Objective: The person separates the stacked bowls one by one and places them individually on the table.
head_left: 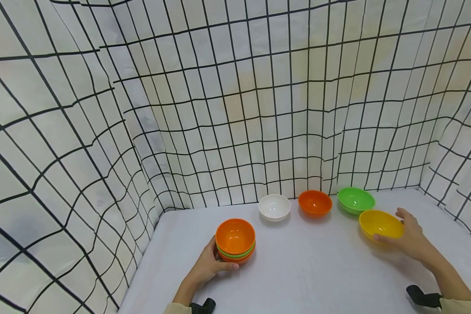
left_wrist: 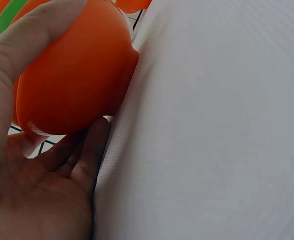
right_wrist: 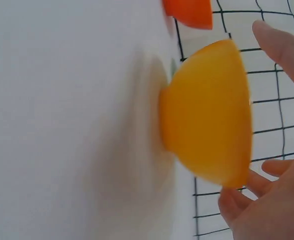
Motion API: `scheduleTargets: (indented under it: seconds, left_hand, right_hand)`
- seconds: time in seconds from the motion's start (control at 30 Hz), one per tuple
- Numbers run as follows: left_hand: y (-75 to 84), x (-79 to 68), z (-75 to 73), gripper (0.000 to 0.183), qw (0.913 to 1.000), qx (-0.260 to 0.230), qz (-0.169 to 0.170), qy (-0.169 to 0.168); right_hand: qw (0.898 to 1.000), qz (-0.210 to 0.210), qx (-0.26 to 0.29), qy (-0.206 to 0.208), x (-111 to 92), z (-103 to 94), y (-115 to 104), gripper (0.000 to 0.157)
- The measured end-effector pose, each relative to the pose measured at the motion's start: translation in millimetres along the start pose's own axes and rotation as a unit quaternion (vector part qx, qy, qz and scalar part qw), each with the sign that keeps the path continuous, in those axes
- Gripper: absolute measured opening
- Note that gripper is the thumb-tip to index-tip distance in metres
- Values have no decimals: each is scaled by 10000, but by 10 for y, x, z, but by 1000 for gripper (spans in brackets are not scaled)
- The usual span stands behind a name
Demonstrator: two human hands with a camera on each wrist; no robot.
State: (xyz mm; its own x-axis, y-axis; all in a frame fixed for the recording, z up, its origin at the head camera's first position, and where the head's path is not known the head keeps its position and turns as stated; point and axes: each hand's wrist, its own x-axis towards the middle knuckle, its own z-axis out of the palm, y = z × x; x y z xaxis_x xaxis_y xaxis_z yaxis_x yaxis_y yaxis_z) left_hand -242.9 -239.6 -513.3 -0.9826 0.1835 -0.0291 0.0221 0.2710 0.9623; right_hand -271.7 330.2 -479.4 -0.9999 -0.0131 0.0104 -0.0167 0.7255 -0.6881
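Observation:
At the left of the table, my left hand (head_left: 209, 264) grips a stack of nested bowls (head_left: 235, 237). An orange bowl tops the stack, with a green rim and more orange beneath. In the left wrist view the thumb lies across the orange side and the other fingers reach low round the base. On the right, my right hand (head_left: 410, 235) spreads around a yellow bowl (head_left: 381, 224). The right wrist view shows the thumb apart from this yellow bowl (right_wrist: 209, 115), while the fingers (right_wrist: 231, 202) are right at its rim.
Along the back of the white table (head_left: 298, 270) stand a white bowl (head_left: 274, 208), another orange bowl (head_left: 315, 203) and a green bowl (head_left: 356, 200) just behind the yellow one. A white wall with a black grid (head_left: 235, 109) encloses the back and sides.

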Motion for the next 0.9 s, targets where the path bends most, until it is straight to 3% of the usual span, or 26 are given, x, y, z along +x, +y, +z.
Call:
scheduleTargets:
  seconds: [0.17, 0.37, 0.53, 0.73, 0.9]
  left_hand:
    - [8, -11, 2, 105, 10000, -49, 39, -21]
    - [17, -17, 1, 106, 10000, 27, 57, -17]
    - [15, -14, 1, 106, 9999, 50, 102, -74]
    - [3, -18, -6, 105, 9999, 61, 121, -74]
    - [4, -14, -13, 106, 9999, 70, 114, -61]
  right_hand:
    - [9974, -411, -249, 535, -66, 11, -260, 114]
    - [9911, -1211, -54, 546, -162, 161, -699, 93]
    - [9850, -1705, 275, 73, -173, 402, -1029, 79]
    - [9782, -1719, 891, -749, -111, 801, -1407, 71]
    - [9642, -1880, 1397, -1244, -60, 1130, -1683, 69]
